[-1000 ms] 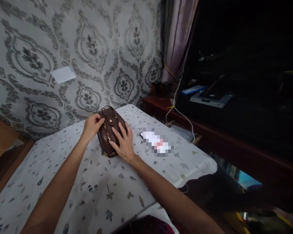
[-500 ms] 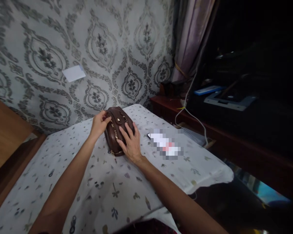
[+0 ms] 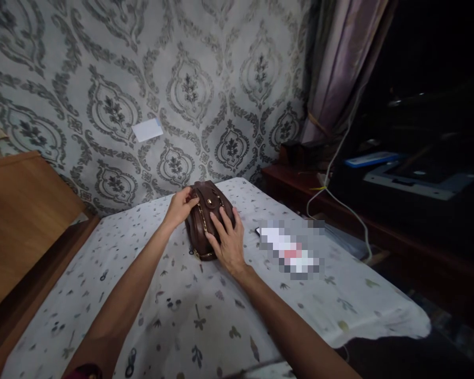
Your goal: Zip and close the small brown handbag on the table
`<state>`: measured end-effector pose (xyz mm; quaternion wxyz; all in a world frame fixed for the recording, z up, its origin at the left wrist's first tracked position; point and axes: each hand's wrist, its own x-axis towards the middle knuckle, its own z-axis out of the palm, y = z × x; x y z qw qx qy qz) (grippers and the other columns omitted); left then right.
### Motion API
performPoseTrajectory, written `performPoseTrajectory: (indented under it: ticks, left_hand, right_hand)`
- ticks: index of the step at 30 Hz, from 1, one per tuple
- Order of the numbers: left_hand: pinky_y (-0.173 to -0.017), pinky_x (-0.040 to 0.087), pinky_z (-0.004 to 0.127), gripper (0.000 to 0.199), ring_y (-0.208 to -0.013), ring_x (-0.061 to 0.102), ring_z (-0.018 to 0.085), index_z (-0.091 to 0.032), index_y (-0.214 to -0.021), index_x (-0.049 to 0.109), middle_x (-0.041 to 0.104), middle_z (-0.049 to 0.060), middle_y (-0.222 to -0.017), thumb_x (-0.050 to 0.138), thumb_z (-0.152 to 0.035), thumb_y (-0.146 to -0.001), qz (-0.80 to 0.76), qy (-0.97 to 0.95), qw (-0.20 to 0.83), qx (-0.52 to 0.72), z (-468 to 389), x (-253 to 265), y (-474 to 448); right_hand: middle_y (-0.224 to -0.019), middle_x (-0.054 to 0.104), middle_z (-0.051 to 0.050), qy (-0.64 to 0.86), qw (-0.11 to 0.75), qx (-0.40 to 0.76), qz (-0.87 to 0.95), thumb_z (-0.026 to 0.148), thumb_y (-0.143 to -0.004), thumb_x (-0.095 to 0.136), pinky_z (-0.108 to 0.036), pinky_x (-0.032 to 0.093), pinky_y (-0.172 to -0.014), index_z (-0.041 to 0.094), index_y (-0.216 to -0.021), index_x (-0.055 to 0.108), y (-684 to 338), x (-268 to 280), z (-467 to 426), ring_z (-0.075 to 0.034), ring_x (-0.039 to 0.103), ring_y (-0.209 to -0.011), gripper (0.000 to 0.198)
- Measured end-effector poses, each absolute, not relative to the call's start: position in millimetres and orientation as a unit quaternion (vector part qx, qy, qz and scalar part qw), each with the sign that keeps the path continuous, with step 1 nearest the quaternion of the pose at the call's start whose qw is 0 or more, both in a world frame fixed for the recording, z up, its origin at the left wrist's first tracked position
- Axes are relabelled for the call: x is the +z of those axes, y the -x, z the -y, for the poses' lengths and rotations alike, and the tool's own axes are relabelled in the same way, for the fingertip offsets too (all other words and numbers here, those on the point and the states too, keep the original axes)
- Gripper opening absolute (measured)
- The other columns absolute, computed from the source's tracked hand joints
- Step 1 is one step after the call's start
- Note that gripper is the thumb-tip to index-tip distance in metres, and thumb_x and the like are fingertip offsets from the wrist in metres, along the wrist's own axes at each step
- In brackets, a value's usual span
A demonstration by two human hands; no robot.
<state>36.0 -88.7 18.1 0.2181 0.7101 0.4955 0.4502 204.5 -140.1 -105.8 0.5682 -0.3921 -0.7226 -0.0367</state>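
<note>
Holding the brown bag (image 3: 197, 229) toward the cloth's (image 3: 174, 295) far end.
My left hand (image 3: 181, 206) pinches its far left edge; my right hand (image 3: 229, 243) lies spread over it. Likely light, soft, slightly slick; zip edges (image 3: 203, 217) should hold best.

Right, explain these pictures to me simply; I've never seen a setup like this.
There is no machine here: the two bare hands belong to the person wearing the camera. One head-worn camera takes every picture, looking forward and down, so the forearms reach in from the bottom edge.

A brown bag with gold-coloured trim rests on a white patterned cloth. The left hand has thumb and fingers at the bag's edge; whether they pinch something is unclear. The right hand lies spread on the bag's other side. Neither hand lifts it. Beside it is a flat, phone-like device, mostly hidden by pixelation.
</note>
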Motion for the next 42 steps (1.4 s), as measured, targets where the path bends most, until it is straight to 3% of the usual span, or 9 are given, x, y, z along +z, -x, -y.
performPoseTrajectory:
  ticks: [8,12,15,19,21,27,32,37,42]
  left_hand:
    - [-0.080,0.049,0.031,0.013,-0.081,0.060,0.018,-0.017,-0.092,0.057,0.064,0.003,-0.085,0.057,-0.020,-0.079,-0.532,-0.728,0.178,0.394,93.8,27.8,-41.5]
    - [-0.090,0.047,0.037,0.045,-0.097,0.060,0.024,-0.017,-0.118,0.058,0.065,0.008,-0.103,0.058,-0.013,-0.073,-0.566,-0.757,0.012,0.325,97.8,44.5,-61.3]
    - [-0.086,0.046,0.034,0.056,-0.095,0.060,0.023,-0.017,-0.129,0.056,0.067,0.007,-0.104,0.062,-0.015,-0.074,-0.564,-0.773,0.010,0.291,95.4,55.9,-81.1]
    - [-0.072,0.041,0.030,0.021,-0.079,0.060,0.020,-0.018,-0.096,0.070,0.067,0.003,-0.082,0.068,-0.032,-0.081,-0.606,-0.758,0.026,0.239,85.5,62.1,-98.4]
    - [-0.069,0.039,0.029,0.016,-0.074,0.060,0.019,-0.018,-0.083,0.071,0.066,0.003,-0.075,0.069,-0.034,-0.082,-0.629,-0.741,0.038,0.233,80.1,60.7,-100.9]
    - [-0.066,0.036,0.027,0.008,-0.069,0.057,0.015,-0.016,-0.076,0.068,0.064,-0.001,-0.070,0.072,-0.023,-0.077,-0.602,-0.737,0.101,0.292,69.9,47.2,-97.6]
    - [-0.067,0.036,0.027,0.009,-0.067,0.053,0.015,-0.016,-0.075,0.065,0.061,-0.001,-0.069,0.069,-0.023,-0.079,-0.587,-0.721,0.061,0.363,65.6,33.1,-95.7]
    - [-0.063,0.037,0.026,0.011,-0.060,0.048,0.013,-0.017,-0.073,0.064,0.055,-0.002,-0.062,0.065,-0.025,-0.080,-0.577,-0.696,0.127,0.409,59.8,23.9,-92.9]
    - [-0.066,0.039,0.026,0.009,-0.065,0.052,0.014,-0.017,-0.072,0.064,0.060,-0.001,-0.067,0.067,-0.023,-0.077,-0.546,-0.720,0.102,0.416,62.4,24.9,-92.3]
  right_hand:
    - [-0.161,0.033,-0.010,0.399,0.569,-0.072,0.716,0.037,-0.101,0.050,-0.058,0.030,-0.120,0.027,-0.147,0.049,-205.0,-100.9,143.7,-0.034,0.017,-0.154,0.047]
    - [-0.161,0.028,-0.016,0.413,0.591,-0.067,0.690,0.044,-0.099,0.051,-0.057,0.035,-0.117,0.022,-0.152,0.039,-203.9,-100.3,145.3,-0.034,0.027,-0.150,0.059]
    - [-0.158,0.031,-0.020,0.425,0.601,-0.064,0.674,0.047,-0.098,0.052,-0.058,0.036,-0.116,0.017,-0.152,0.034,-203.0,-102.3,145.1,-0.034,0.031,-0.147,0.065]
    - [-0.157,0.032,-0.019,0.420,0.596,-0.077,0.680,0.045,-0.098,0.051,-0.058,0.036,-0.116,0.017,-0.149,0.037,-203.9,-103.1,144.6,-0.034,0.029,-0.148,0.060]
    - [-0.157,0.035,-0.018,0.416,0.593,-0.083,0.685,0.044,-0.099,0.051,-0.057,0.036,-0.116,0.017,-0.150,0.037,-205.0,-102.3,144.5,-0.033,0.029,-0.148,0.059]
    - [-0.152,0.046,-0.015,0.416,0.569,-0.092,0.704,0.041,-0.097,0.053,-0.055,0.035,-0.116,0.014,-0.151,0.040,-207.4,-101.3,142.9,-0.034,0.027,-0.147,0.062]
    - [-0.147,0.053,-0.014,0.424,0.572,-0.104,0.695,0.039,-0.097,0.055,-0.054,0.036,-0.114,0.014,-0.143,0.050,-207.7,-98.7,142.2,-0.034,0.034,-0.141,0.053]
    - [-0.145,0.052,-0.016,0.422,0.573,-0.101,0.696,0.037,-0.097,0.054,-0.055,0.038,-0.114,0.011,-0.141,0.052,-206.9,-96.6,141.9,-0.034,0.035,-0.139,0.051]
    - [-0.147,0.052,-0.015,0.419,0.573,-0.096,0.698,0.038,-0.098,0.054,-0.056,0.038,-0.116,0.012,-0.144,0.049,-206.0,-99.0,140.5,-0.034,0.033,-0.141,0.053]
